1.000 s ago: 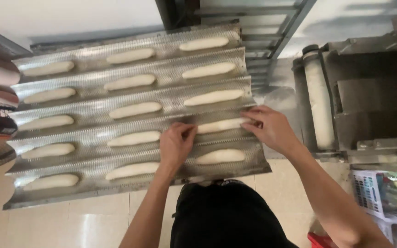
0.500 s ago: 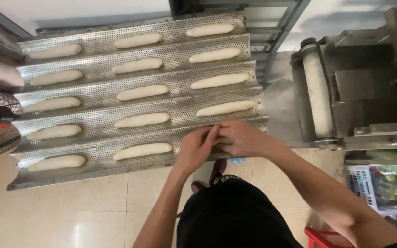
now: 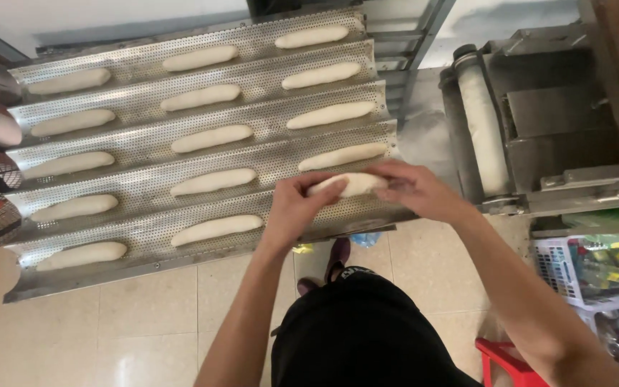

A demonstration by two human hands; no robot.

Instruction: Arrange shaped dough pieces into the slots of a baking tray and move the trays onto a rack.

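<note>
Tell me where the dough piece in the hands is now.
The dough piece sits between both hands over the perforated tray's nearest channel, at its right end.

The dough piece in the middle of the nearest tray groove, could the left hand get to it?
Probably yes. The dough piece lies uncovered just beside the left hand, though that hand now holds another dough roll.

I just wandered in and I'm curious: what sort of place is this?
Most likely a bakery's work area. A perforated metal tray with long channels holds rows of loaf-shaped dough pieces, both hands hold another dough piece over it, and a machine with a roller stands beside it.
</note>
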